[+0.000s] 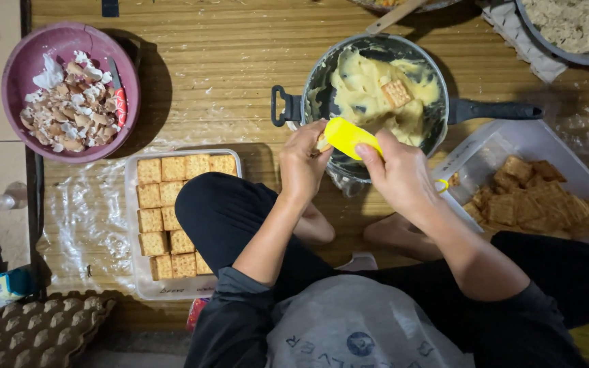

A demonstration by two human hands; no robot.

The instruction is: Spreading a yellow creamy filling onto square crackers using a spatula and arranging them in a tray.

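Hands busy over our custard pan (322, 75).
We grip the yellow spatula (350, 138) with our right hand (398, 178), left hand (303, 167) pinching its edge (one cracker (396, 93) sits in the cream).

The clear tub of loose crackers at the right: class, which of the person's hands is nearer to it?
Right. The right hand sits just left of the clear tub, almost at its edge; the left hand is farther left, beyond the yellow spatula that both hold.

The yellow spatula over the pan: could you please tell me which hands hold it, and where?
Both hands hold the yellow spatula: right hand fingers on its right end, left hand at its left end.
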